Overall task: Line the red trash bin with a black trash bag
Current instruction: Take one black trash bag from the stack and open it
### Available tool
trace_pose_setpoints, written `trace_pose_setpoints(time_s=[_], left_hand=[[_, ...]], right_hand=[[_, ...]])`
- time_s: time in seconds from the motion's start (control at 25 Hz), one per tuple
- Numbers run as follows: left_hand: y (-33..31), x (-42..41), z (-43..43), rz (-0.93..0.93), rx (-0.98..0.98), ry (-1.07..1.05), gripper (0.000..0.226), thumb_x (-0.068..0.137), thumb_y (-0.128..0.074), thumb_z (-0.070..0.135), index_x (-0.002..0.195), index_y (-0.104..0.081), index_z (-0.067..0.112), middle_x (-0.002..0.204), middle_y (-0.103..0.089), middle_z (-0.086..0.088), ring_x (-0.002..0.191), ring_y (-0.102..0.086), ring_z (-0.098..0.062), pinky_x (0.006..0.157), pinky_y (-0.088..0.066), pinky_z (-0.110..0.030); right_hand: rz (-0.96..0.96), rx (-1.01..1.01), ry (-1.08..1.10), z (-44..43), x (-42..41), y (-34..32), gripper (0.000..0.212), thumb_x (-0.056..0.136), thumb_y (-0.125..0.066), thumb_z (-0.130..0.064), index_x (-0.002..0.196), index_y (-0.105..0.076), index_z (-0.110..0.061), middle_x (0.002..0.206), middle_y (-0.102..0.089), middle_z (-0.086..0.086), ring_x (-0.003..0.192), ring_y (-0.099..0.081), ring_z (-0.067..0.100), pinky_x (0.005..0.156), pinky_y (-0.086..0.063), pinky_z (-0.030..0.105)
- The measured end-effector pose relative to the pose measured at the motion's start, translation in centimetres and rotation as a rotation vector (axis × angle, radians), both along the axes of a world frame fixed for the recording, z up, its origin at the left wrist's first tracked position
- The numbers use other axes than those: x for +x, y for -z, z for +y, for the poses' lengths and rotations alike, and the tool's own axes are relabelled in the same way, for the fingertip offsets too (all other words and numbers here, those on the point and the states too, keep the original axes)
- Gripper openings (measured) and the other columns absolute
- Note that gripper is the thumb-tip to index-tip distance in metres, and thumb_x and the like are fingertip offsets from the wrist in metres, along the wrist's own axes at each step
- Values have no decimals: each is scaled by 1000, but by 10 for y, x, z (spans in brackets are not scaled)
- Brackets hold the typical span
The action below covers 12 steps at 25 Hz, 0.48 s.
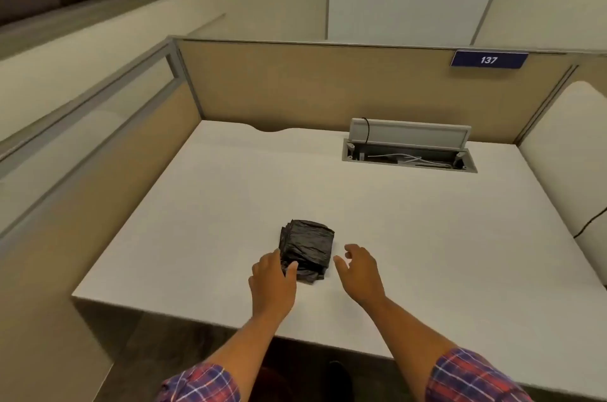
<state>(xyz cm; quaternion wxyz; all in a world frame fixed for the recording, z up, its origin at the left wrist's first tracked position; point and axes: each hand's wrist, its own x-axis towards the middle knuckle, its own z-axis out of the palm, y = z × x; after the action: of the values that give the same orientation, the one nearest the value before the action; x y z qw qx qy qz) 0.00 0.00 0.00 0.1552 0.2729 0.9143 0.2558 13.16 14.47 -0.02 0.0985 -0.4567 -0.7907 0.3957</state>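
A folded stack of black trash bags (308, 245) lies on the white desk (427, 237), near its front edge. My left hand (274, 280) rests against the stack's near left corner, thumb on top of it and fingers at its left side. My right hand (359, 272) hovers just right of the stack, fingers spread, a small gap away and touching nothing. A dark reddish shape (279, 382) shows under the desk's front edge between my forearms; I cannot tell whether it is the red bin.
An open cable hatch (409, 152) with wires sits at the desk's back right. Tan partition walls (328, 86) close off the back and left. A sign reading 137 (489, 59) hangs on the back panel. A black cable (591, 221) runs down at the right.
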Motion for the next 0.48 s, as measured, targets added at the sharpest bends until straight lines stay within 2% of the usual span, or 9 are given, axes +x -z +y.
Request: trace_pose_setpoints(time_s=[0.08,0.16,0.28,0.36,0.4,0.48], left_hand=[[3,-17,23,-79,96,-126,42,107,-59,37,139,-64,12,138,-68,-14,128,-59,-35,108,-50,-52],[4,-32,43,-121,92,-186,34,106,-61,34,128,-71,10,127,-73,-13,119,-63,-35,103,-55,-52],[10,-43,60,-151,62,-218,26,104,-64,33,109,-77,12,107,-77,-8,103,-70,-32,91,-62,-50],[16,-46,68,-171,29,-237,21,102,-67,31,102,-78,14,94,-76,-1,94,-72,-29,85,-64,-47],[19,-47,70,-203,36,-260,18,100,-69,30,103,-78,14,91,-75,2,92,-73,-28,83,-63,-44],[23,-46,73,-295,73,-330,16,99,-72,27,110,-77,15,98,-77,0,93,-74,-26,80,-61,-36]], right_hand=[[39,-94,73,23,-17,7,48,103,-63,-31,140,-58,-2,127,-68,14,116,-63,26,92,-44,28],[0,-212,115,42,-34,11,48,102,-63,-32,139,-58,-1,118,-70,10,106,-62,22,88,-42,27],[-53,-303,137,56,-53,27,50,101,-64,-34,140,-57,-3,130,-68,11,116,-64,26,89,-42,27],[-68,-343,146,62,-60,36,48,100,-65,-35,137,-59,-6,132,-64,7,120,-62,26,90,-41,28],[-75,-363,159,64,-63,38,44,99,-66,-36,132,-62,-8,127,-64,4,117,-61,25,89,-43,29],[-70,-396,186,69,-68,42,24,95,-69,-35,106,-66,-14,111,-69,0,102,-63,23,85,-51,36]])
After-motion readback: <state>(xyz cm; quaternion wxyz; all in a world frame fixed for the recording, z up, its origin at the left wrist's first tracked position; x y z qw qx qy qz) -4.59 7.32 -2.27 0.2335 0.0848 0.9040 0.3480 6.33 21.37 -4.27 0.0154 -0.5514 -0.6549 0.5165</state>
